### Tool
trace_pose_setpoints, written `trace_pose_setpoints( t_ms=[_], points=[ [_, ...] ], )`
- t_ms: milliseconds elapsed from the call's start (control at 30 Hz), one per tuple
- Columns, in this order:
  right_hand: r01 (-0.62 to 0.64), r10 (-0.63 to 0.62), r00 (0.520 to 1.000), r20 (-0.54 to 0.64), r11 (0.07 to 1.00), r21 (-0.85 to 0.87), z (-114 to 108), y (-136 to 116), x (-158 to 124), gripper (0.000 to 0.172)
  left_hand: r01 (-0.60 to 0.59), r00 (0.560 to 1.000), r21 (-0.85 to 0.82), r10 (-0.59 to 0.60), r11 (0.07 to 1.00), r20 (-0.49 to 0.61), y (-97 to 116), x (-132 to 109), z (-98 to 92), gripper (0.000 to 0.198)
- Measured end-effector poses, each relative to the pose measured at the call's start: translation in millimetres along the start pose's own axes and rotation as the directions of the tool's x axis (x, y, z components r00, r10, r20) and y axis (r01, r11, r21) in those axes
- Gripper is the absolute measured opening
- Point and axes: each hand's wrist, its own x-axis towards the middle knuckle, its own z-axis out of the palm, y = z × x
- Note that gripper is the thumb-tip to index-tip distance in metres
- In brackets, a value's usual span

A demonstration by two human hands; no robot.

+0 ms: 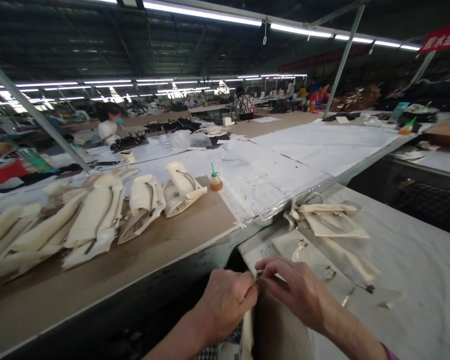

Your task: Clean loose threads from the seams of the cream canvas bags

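Note:
My left hand is closed, its fingers curled around the upper edge of a cream bag piece. Right beside it, my right hand pinches the same edge between thumb and fingers. The piece hangs down below both hands, over the dark gap at the table's edge. What lies exactly between the fingertips is too small to make out. Close to my right hand, cream bag parts with small metal buckles lie on the pale side table.
Several folded cream bag pieces with zippers line the brown board at left. A small bottle of amber liquid with a green nozzle stands beyond it. Metal posts rise from the long white-covered table. People work farther back.

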Motion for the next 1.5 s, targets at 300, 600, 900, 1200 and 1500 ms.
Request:
trace_pose_setpoints(
  t_ms=[300, 600, 900, 1200, 1500],
  points=[
    [-0.043, 0.041, 0.999, 0.031, 0.996, 0.073, -2, 4, -8, 0.015, -0.033, 0.999, 0.014, 0.032, 0.999, 0.029, 2, 3, 3.9, 0.031],
    [-0.024, 0.022, 0.999, 0.028, 0.999, 0.047, -3, 5, -12, 0.011, -0.087, 0.994, 0.089, 0.080, 0.992, 0.075, 8, 5, 0.0, 0.029],
    [-0.075, 0.071, 0.994, 0.083, 0.996, 0.041, -1, 1, -7, 0.009, -0.054, 0.999, 0.061, 0.053, 0.997, 0.011, 7, -3, 1.6, 0.029],
    [-0.299, 0.297, 0.954, 0.039, 0.950, 0.094, -4, -11, 5, 0.011, -0.022, 0.948, 0.194, 0.082, 0.981, -0.309, 15, -9, 0.6, 0.007],
    [-0.464, 0.461, 0.886, 0.055, 0.879, 0.112, -21, -23, 25, 0.024, -0.177, 0.867, 0.214, 0.255, 0.961, -0.428, 15, 3, 4.1, 0.014]
  ],
)
